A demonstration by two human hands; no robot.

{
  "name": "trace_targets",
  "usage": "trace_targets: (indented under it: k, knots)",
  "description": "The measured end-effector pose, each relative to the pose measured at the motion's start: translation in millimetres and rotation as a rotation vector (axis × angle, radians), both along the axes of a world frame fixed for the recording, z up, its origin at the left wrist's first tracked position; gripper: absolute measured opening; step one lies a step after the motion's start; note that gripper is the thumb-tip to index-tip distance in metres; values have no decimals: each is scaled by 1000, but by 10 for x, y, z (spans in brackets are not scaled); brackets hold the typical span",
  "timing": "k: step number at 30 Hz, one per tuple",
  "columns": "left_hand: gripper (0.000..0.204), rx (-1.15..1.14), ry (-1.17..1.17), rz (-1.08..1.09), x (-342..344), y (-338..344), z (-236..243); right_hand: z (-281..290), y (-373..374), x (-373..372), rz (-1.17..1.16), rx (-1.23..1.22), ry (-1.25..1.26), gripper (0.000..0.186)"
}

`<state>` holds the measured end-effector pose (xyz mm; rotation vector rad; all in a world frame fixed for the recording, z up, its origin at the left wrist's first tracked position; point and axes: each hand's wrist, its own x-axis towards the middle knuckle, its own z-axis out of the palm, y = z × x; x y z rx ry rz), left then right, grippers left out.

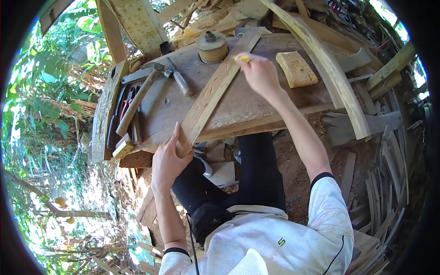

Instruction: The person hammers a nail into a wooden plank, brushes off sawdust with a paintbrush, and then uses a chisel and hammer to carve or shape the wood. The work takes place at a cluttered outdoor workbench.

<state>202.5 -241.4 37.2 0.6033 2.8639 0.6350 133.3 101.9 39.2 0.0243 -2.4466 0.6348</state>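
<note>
Across the workbench (167, 107), a long plank (214, 91) slants from near left to far right, linking the two hands

The plank's long axis runs away from the person, its near end jutting past the bench's front edge; the left hand (168, 164) is nearer that end and has it in a part-open hold between forefinger and thumb, other fingers hidden; the right hand (260, 75) is nearer the far end, above the right edge, closed around a small yellow thing (245, 58) whose tip points left over the wood, contact impossible to tell
</note>
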Motion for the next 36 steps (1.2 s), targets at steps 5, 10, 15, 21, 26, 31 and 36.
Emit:
trace_targets:
  k: [5,10,15,21,26,31,36]
  knots:
    - [113,-23,54,43,95,-91,-16,-63,-629,339,378,-46,-30,25]
    - [116,31,169,63,341,-492,-100,-23,-515,314,145,-49,7,19]
    - [89,8,-15,255,549,-642,-97,-152,-994,623,619,-190,-80,21]
    - [73,96,-10,266,657,-877,-110,-270,-643,271,162,-345,117,20]
    - [74,41,-46,363,890,-1303,-134,-216,-835,541,548,-607,-228,27]
    - [76,-31,-78,434,1076,-1604,-172,-173,-395,270,152,-478,-55,35]
    - [77,21,-121,526,1238,-1815,-202,-151,-290,183,303,-595,-189,38]
